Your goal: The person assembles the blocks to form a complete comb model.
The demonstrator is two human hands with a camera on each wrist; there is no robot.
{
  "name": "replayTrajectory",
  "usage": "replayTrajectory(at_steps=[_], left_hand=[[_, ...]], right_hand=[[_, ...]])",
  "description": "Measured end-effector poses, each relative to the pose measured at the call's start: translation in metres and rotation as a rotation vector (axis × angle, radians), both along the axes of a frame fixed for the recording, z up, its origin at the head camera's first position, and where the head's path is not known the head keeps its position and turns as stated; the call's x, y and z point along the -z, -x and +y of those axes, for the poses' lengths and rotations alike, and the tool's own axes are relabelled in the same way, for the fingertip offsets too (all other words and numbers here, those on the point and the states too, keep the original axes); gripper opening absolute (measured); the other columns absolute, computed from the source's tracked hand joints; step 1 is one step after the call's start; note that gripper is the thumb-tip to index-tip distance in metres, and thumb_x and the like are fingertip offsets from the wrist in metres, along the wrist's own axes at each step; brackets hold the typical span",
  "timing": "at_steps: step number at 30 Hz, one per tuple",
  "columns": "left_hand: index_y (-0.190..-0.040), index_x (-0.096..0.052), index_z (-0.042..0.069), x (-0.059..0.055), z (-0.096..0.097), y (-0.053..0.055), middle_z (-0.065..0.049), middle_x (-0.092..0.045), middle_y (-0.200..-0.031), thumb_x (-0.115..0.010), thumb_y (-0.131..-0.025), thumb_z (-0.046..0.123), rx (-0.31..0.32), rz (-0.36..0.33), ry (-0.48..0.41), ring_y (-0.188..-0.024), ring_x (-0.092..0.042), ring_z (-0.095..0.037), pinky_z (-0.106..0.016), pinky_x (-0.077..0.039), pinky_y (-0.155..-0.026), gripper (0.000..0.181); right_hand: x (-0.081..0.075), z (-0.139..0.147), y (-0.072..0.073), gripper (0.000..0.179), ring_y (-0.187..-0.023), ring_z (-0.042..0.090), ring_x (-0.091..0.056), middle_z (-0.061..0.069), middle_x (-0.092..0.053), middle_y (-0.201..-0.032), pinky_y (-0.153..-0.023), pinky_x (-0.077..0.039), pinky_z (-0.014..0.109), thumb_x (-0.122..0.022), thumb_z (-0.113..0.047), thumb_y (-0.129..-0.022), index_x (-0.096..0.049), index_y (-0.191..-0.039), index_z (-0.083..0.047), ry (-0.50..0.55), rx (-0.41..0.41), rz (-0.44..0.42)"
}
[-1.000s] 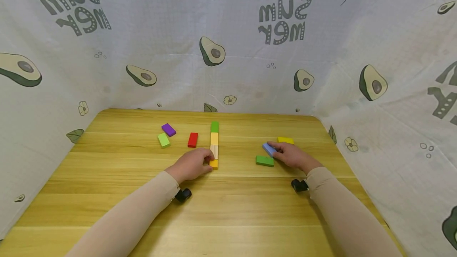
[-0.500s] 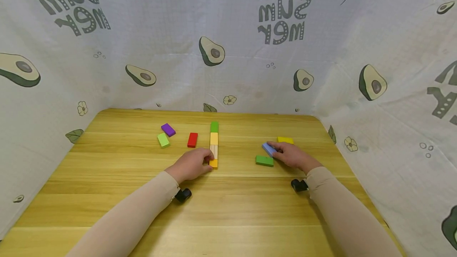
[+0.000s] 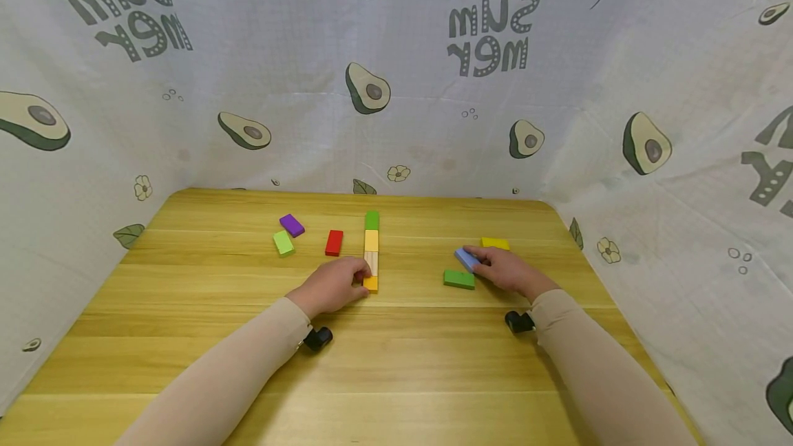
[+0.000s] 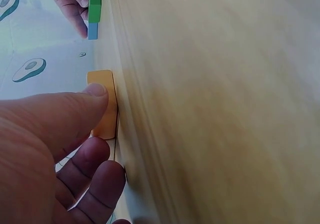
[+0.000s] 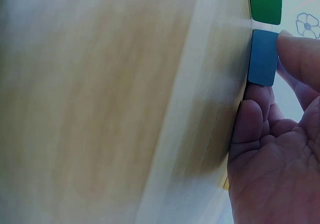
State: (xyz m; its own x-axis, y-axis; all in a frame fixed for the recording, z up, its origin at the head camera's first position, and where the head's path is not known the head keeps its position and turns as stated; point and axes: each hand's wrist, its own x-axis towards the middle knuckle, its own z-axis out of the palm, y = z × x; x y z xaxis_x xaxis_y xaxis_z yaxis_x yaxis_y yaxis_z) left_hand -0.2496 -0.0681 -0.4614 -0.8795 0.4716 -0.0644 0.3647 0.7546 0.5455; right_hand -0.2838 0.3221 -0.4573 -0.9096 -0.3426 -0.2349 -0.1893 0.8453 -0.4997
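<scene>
In the head view a straight row runs away from me: an orange block (image 3: 371,284), a pale wood block (image 3: 371,264), a light-yellow block (image 3: 372,240) and a green block (image 3: 372,219). My left hand (image 3: 334,283) holds the orange block at the row's near end. Its thumb (image 4: 90,98) lies against the block's near face in the left wrist view. To the right, my right hand (image 3: 509,271) pinches a blue block (image 3: 466,259) lying at a slant, thumb at its upper edge in the right wrist view. Fingers partly hide both held blocks.
A second green block (image 3: 459,279) lies just nearer than the blue one; a yellow block (image 3: 495,243) is behind the right hand. Left of the row are a red block (image 3: 334,243), a lime block (image 3: 284,243) and a purple block (image 3: 292,225). A printed cloth (image 3: 396,136) walls the back and sides.
</scene>
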Motion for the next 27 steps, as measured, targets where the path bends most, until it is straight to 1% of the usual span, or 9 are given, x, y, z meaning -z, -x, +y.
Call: replayTrajectory(at_steps=[10,16,27], left_hand=[[-0.112,-0.069,0.017,0.0007,0.0005,0.0001,0.006,-0.063,-0.098,-0.081,-0.095,0.026,0.001,0.005,0.009,-0.091,-0.056,-0.015,-0.033,-0.052,-0.088,0.023],[-0.111,-0.069,0.017,-0.0002,0.0004,-0.0001,0.005,-0.062,-0.095,-0.081,-0.095,0.025,-0.002,-0.008,0.003,-0.088,-0.056,-0.015,-0.033,-0.050,-0.084,0.022],[-0.112,-0.069,0.019,0.0001,0.0009,0.0004,0.006,-0.062,-0.095,-0.081,-0.095,0.026,-0.013,-0.016,-0.005,-0.088,-0.056,-0.015,-0.033,-0.051,-0.085,0.022]], right_hand=[[-0.0004,0.0002,-0.0005,0.054,-0.137,0.045,-0.052,0.034,-0.046,-0.157,-0.111,-0.045,0.061,-0.052,-0.023,-0.112,-0.040,-0.163,-0.011,0.010,-0.012,0.006],[-0.0010,-0.0009,-0.0012,0.054,-0.136,0.045,-0.053,0.034,-0.048,-0.155,-0.111,-0.046,0.060,-0.053,-0.021,-0.111,-0.040,-0.163,-0.009,0.026,-0.003,0.002],[-0.0007,0.0004,-0.0019,0.055,-0.131,0.043,-0.055,0.035,-0.048,-0.154,-0.108,-0.047,0.059,-0.054,-0.022,-0.111,-0.041,-0.162,-0.010,0.016,-0.005,0.009]])
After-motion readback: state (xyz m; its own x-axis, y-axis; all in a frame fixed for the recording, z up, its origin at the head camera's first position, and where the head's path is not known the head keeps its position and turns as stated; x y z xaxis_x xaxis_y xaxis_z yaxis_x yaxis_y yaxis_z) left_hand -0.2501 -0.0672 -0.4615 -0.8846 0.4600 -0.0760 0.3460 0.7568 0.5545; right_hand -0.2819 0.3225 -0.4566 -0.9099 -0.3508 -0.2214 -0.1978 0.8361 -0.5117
